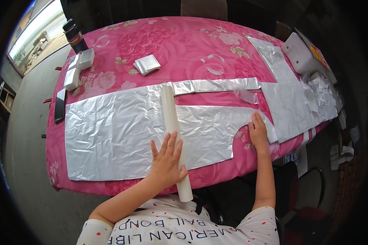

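Observation:
A silvery-white plastic vest-type bag (106,134) lies flat and creased on the table, its handle end toward the right. Across it, from far to near, rests a pale tube (171,112) whose near end juts past the table edge. My left hand (166,157) is spread over the lower part of the tube, fingers apart on the tube and the plastic. With fingers stretched out, my right hand (258,131) lies on the near handle strip, beside the curved cut-out. The far handle strip (216,84) runs rightward from the tube's upper end.
More silvery bags (292,108) lie at the right, beside a crumpled plastic heap (321,98). A white box (300,53) stands behind them. Small square packets (147,64) lie mid-table. A phone (60,106), clear-topped packs (72,78) and a dark bottle (74,36) line the left edge.

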Demonstrator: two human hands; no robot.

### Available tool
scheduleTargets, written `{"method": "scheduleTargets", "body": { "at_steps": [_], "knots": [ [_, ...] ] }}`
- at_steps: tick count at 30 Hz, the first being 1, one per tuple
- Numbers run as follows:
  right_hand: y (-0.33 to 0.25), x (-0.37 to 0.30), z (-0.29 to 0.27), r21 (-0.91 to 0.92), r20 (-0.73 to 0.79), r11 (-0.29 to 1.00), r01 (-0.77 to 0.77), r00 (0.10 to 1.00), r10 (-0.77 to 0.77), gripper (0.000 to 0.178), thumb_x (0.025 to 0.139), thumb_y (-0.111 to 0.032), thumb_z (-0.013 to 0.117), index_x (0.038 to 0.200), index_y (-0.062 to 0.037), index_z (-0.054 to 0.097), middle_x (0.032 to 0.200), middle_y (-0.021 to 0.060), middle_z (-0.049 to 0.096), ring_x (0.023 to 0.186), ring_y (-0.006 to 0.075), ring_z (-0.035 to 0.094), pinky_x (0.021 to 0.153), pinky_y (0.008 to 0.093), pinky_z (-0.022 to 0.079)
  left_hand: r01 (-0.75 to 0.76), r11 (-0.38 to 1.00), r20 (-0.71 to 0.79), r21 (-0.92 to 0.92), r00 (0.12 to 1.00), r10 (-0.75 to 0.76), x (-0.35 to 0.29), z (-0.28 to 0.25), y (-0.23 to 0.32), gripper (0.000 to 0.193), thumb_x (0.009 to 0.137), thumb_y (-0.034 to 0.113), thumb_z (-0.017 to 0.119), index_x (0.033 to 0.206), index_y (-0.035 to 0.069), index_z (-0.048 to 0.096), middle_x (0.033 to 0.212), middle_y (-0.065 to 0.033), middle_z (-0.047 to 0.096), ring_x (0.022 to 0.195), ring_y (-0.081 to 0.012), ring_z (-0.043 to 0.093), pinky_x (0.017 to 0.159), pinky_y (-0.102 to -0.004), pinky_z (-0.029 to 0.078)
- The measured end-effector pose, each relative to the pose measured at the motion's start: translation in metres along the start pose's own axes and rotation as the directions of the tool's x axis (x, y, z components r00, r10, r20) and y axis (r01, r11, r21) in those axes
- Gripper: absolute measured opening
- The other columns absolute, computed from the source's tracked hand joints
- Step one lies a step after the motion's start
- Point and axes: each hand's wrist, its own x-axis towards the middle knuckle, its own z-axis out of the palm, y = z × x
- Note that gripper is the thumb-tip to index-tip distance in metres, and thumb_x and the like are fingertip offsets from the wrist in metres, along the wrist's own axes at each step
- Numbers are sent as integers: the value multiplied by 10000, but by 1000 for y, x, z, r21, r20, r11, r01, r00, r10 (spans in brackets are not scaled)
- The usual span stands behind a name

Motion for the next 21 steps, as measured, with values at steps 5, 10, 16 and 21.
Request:
{"method": "scheduleTargets", "body": {
  "at_steps": [5, 10, 16, 21],
  "knots": [
    [43, -19, -17, -108, -141, 959, -263, 959, 247, 345, 876, -144, 473, 1146, 59, 543, 1234, 203, 511, 1158, 333, 472, 980, 357, 364, -19, 1000, -14, -23, 1000, 19, -6, -2, -8, 657, 683, 278, 526, 1279, 26, 415, 1451, -196, 188, 1377, -306, 99, 1046, -580, -45],
    [40, -21, -23, -109, -223, 957, -269, 945, 240, 234, 815, -115, 560, 1016, -12, 623, 1061, 141, 622, 1024, 315, 554, 885, 362, 424, -67, 997, 17, -50, 998, 68, -8, -3, -11, 630, 688, 269, 517, 1279, 64, 437, 1459, -171, 187, 1377, -310, 97, 1052, -567, -46],
    [-16, -19, -34, -62, -421, 991, -121, 903, 84, 101, 708, -31, 636, 775, -36, 560, 782, 75, 628, 648, 217, 570, 647, 324, 466, -83, 990, 11, -114, 996, 85, -10, -3, -16, 611, 707, 281, 504, 1276, 69, 443, 1462, -168, 175, 1375, -315, 98, 1049, -586, 46],
    [-132, -29, -23, 689, -138, 716, -112, 950, 281, 144, 736, 37, 601, 816, -38, 507, 728, 2, 540, 584, 68, 486, 555, 209, 412, -173, 971, -114, -162, 981, 156, -7, -7, -15, 567, 739, 255, 567, 1249, 33, 452, 1400, -176, 295, 1317, -327, 237, 1021, -513, 242]
  ]
}}
